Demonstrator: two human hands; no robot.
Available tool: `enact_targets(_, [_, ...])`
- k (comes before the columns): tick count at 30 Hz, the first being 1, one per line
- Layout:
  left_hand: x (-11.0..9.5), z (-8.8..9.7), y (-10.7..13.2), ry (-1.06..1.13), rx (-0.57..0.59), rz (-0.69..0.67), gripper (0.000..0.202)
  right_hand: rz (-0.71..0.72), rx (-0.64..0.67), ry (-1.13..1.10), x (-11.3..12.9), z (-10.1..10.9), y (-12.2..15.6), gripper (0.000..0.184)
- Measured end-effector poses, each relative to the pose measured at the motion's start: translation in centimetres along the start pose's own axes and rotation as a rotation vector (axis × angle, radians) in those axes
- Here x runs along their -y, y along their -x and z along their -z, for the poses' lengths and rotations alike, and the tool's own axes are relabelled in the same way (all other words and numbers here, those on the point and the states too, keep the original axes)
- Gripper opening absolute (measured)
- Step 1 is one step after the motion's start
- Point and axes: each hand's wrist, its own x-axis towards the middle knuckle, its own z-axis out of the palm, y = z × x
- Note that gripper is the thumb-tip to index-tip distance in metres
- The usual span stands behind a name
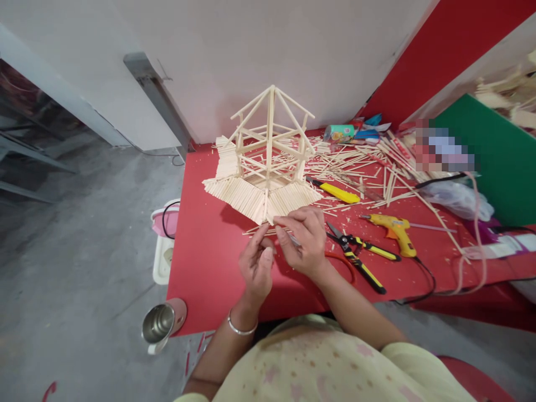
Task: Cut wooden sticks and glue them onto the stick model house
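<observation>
A model hut [264,167] built of thin wooden sticks stands on the red table [205,251], with a framed roof and a flat skirt of sticks around its base. My left hand [256,268] and my right hand [305,241] meet just in front of the hut's near edge. Both are closed in a pinch on one thin wooden stick [268,230] that lies across between them. A small grey tool or blade seems to poke from my right fingers; I cannot make it out. A bangle sits on my left wrist.
Loose sticks [368,167] lie scattered to the right of the hut. Also there: a yellow utility knife [337,192], yellow-handled snips [360,257], a yellow glue gun [396,230] with a black cord, and a plastic bag [458,200]. A steel cup [158,325] stands by the table's near left corner.
</observation>
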Motion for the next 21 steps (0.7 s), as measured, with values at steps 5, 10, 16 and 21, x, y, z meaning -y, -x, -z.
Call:
enact_targets(5, [-0.1, -0.2, 0.0, -0.011, -0.107, -0.045, 0.038, -0.059, -0.048, -0.026, 0.0, 0.3, 0.0, 0.012])
enact_targets(10, [-0.2, -0.5, 0.0, 0.014, -0.168, -0.091, 0.032, -0.135, -0.027, -0.109, 0.0, 0.8, -0.1, 0.010])
enact_targets(16, [-0.2, -0.8, -0.2, -0.020, -0.225, -0.106, 0.029, -0.122, 0.070, -0.114, 0.1, 1.1, 1.0, 0.015])
enact_targets(21, [0.1, -0.8, -0.3, -0.090, -0.261, -0.084, 0.024, -0.155, 0.108, -0.085, -0.5, 2.4, 2.6, 0.029])
